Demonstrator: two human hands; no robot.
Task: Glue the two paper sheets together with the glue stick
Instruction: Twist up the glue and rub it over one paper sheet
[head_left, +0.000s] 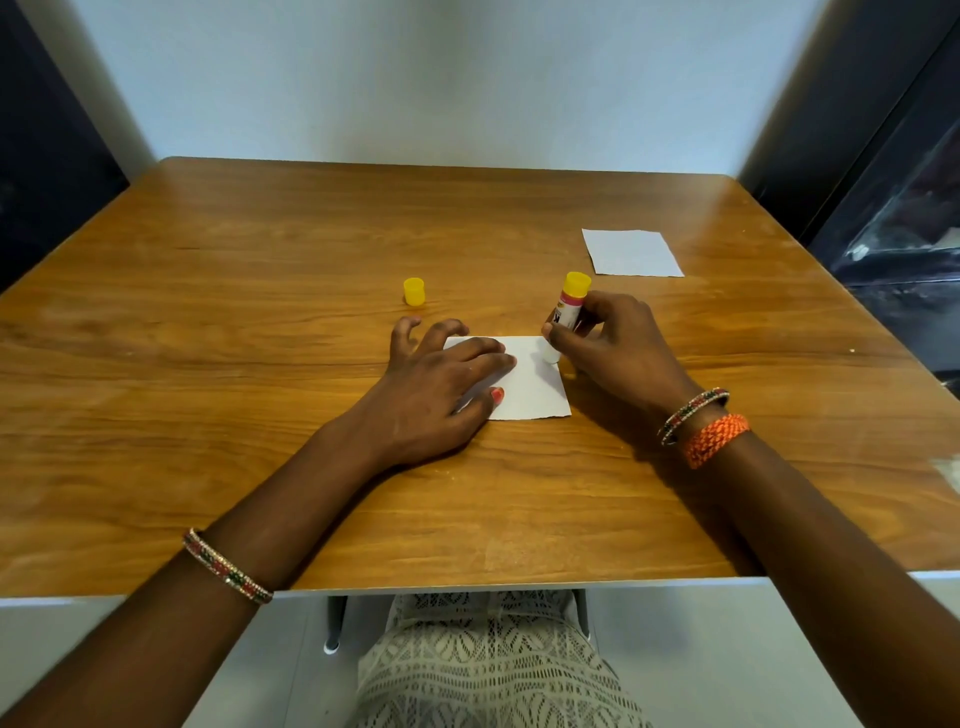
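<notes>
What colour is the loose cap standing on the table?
Yellow; the cap shows clearly in the head view.

The left hand (436, 395) hides the near sheet's (535, 384) left part — label unreadable.

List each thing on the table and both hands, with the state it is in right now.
Glue stick: uncapped, tilted, tip down on the near sheet.
Yellow cap: off, standing alone on the table.
Near sheet: flat, pinned.
Far sheet: flat, untouched.
Left hand: pressing the near sheet.
Right hand: gripping the glue stick.
</notes>
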